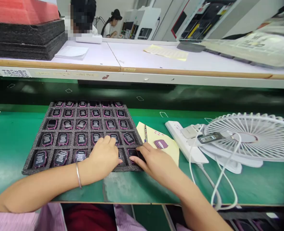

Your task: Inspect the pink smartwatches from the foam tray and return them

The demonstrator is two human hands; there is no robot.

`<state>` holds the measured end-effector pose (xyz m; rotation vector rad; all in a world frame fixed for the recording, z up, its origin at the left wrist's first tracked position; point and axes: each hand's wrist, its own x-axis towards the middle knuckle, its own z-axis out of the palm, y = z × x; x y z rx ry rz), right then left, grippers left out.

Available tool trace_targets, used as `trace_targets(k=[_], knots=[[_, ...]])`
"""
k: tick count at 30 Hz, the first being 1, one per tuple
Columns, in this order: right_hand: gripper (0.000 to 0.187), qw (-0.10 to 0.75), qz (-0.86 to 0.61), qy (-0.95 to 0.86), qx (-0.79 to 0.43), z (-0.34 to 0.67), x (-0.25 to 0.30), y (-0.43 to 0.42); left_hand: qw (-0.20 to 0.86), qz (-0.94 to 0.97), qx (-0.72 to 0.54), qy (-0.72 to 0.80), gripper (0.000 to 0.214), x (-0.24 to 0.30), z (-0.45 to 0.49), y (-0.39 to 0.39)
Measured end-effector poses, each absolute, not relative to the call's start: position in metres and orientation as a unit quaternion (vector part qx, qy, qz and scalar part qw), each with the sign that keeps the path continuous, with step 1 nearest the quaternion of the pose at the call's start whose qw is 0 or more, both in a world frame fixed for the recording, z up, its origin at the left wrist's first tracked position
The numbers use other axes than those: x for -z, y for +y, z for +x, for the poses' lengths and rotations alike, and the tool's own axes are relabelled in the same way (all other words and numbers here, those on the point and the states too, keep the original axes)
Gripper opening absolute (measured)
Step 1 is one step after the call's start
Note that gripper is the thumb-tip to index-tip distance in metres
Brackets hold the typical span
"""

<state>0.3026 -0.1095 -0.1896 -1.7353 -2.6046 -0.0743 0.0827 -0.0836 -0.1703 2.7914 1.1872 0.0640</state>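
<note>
A dark grey foam tray lies on the green bench, its pockets filled with several small pink-edged watch bodies with black screens. My left hand rests palm down on the tray's near right part, fingers spread over the pockets, a thin bracelet on the wrist. My right hand lies at the tray's near right corner. Its fingertips touch a watch body in the corner pocket. Whether the fingers grip that piece is unclear.
A yellow paper with a pen and a small pink part lies right of the tray. Beyond it are a white power strip, cables and a white fan lying flat. A raised shelf runs behind; two people work further back.
</note>
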Motion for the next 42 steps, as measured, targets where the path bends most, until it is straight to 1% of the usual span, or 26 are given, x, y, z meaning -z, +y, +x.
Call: trace_targets(k=[3, 6, 8, 10, 12, 14, 15, 16, 17, 19, 21, 23, 26, 28, 31, 36, 42], knots=[[0.021, 0.095, -0.537, -0.838, 0.007, 0.3, 0.202, -0.117, 0.121, 0.907, -0.029, 0.403, 0.039, 0.17, 0.086, -0.081], [0.017, 0.19, -0.531, -0.823, -0.063, 0.299, 0.206, -0.123, 0.218, 0.889, -0.064, 0.398, 0.024, 0.168, 0.078, -0.083], [0.013, 0.193, -0.527, -0.818, -0.122, 0.297, 0.202, -0.125, 0.275, 0.882, -0.084, 0.373, 0.015, 0.165, 0.072, -0.084], [0.015, 0.163, -0.518, -0.822, -0.17, 0.294, 0.194, -0.124, 0.34, 0.864, -0.11, 0.355, 0.013, 0.159, 0.064, -0.081], [0.02, 0.159, -0.507, -0.818, -0.218, 0.292, 0.181, -0.12, 0.453, 0.804, -0.177, 0.343, 0.014, 0.148, 0.054, -0.075], [0.022, 0.194, -0.487, -0.798, -0.297, 0.287, 0.169, -0.113, 0.597, 0.686, -0.265, 0.32, 0.018, 0.134, 0.041, -0.066], [0.022, 0.214, -0.467, -0.781, -0.354, 0.283, 0.164, -0.107, 0.651, 0.627, -0.295, 0.31, 0.023, 0.128, 0.034, -0.06], [0.022, 0.236, -0.441, -0.757, -0.42, 0.277, 0.16, -0.101, 0.676, 0.581, -0.324, 0.316, 0.026, 0.123, 0.027, -0.054], [0.024, 0.255, -0.415, -0.72, -0.495, 0.27, 0.159, -0.093, 0.681, 0.547, -0.355, 0.332, 0.028, 0.119, 0.021, -0.048], [0.031, 0.314, -0.378, -0.602, -0.629, 0.251, 0.16, -0.074, 0.656, 0.495, -0.423, 0.382, 0.033, 0.118, 0.011, -0.036], [0.036, 0.36, -0.367, -0.473, -0.716, 0.229, 0.163, -0.055, 0.63, 0.443, -0.478, 0.423, 0.039, 0.121, 0.003, -0.025], [0.038, 0.381, -0.342, -0.391, -0.765, 0.208, 0.162, -0.038, 0.622, 0.411, -0.495, 0.446, 0.039, 0.126, -0.002, -0.018], [0.042, 0.401, -0.295, -0.366, -0.786, 0.186, 0.154, -0.021, 0.608, 0.422, -0.483, 0.468, 0.046, 0.128, -0.005, -0.016], [0.048, 0.408, -0.272, -0.376, -0.786, 0.179, 0.15, -0.016, 0.588, 0.443, -0.477, 0.48, 0.052, 0.129, -0.006, -0.017], [0.057, 0.41, -0.269, -0.39, -0.779, 0.177, 0.154, -0.015, 0.556, 0.483, -0.475, 0.481, 0.05, 0.133, -0.006, -0.02], [0.052, 0.404, -0.27, -0.415, -0.77, 0.185, 0.172, -0.022, 0.478, 0.552, -0.47, 0.496, 0.041, 0.152, -0.004, -0.024], [0.057, 0.387, -0.24, -0.408, -0.792, 0.189, 0.172, -0.025, 0.45, 0.591, -0.439, 0.506, 0.048, 0.164, 0.001, -0.034]])
